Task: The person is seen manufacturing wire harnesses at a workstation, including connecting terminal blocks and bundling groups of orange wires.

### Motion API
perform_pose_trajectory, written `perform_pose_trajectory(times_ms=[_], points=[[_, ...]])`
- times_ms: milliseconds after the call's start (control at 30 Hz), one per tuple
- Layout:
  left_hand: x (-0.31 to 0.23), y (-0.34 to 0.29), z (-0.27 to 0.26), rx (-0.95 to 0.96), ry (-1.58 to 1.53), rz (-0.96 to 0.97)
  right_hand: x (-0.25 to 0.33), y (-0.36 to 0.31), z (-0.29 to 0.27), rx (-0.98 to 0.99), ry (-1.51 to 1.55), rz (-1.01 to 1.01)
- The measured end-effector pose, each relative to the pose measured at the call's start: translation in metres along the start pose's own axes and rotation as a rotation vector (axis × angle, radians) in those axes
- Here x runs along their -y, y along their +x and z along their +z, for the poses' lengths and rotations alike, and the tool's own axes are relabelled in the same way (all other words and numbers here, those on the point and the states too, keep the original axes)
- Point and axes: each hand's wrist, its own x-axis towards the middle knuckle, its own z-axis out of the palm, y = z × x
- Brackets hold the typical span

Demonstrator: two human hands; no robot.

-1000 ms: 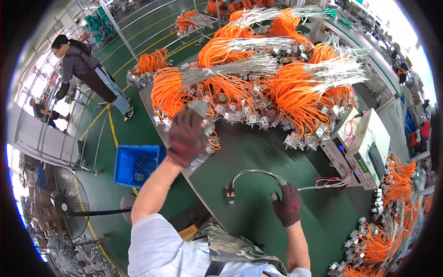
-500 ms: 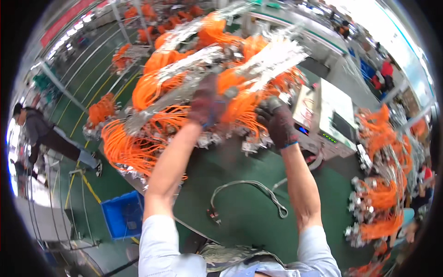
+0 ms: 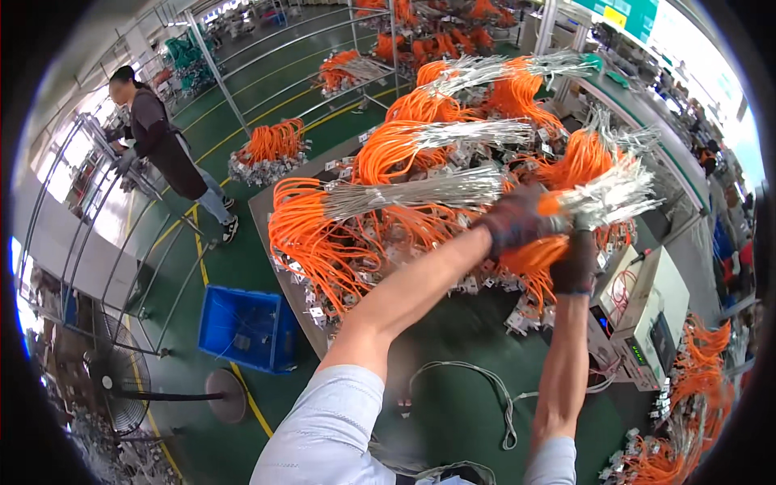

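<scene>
Both my hands wear dark work gloves and meet at the right part of the table, on a bundle of orange cables (image 3: 533, 257) with silvery wire ends (image 3: 618, 194). My left hand (image 3: 517, 218) is closed round the orange part from the left, slightly smeared by motion. My right hand (image 3: 572, 259) grips the bundle from below, where orange turns to silver; its fingertips are partly hidden. Beside my left hand lies another cable bundle (image 3: 412, 194), its orange loops to the left. More such bundles (image 3: 440, 137) lie in rows behind it, white connectors showing underneath.
A boxy white tester (image 3: 647, 315) stands right of my right forearm. A grey cord (image 3: 485, 372) curls across the green surface in front of me. On the floor at left are a blue bin (image 3: 242, 331) and a fan (image 3: 121, 380). A person (image 3: 166, 145) stands at a metal rack.
My view has swung left, so table and tester sit farther right. Both hands have come closer together on the bundle. The person at left now has their hands at the rack.
</scene>
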Motion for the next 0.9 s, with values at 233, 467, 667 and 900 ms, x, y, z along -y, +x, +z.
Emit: perform_pose_trajectory(times_ms=[233,467,667,900], points=[[-0.069,-0.024,0.076,-0.223,0.015,-0.103,0.077,-0.019,-0.065,0.063,-0.532,-0.181],[-0.036,-0.037,0.074,-0.667,0.080,0.240,0.039,-0.023,-0.005,-0.119,-0.360,-0.151],[-0.061,-0.114,-0.048,-0.566,0.332,0.588,0.065,-0.042,-0.008,-0.131,-0.413,-0.143],[0.087,-0.206,-0.272,0.117,0.478,-0.349,-0.004,-0.163,0.079,-0.148,-1.098,-0.714]])
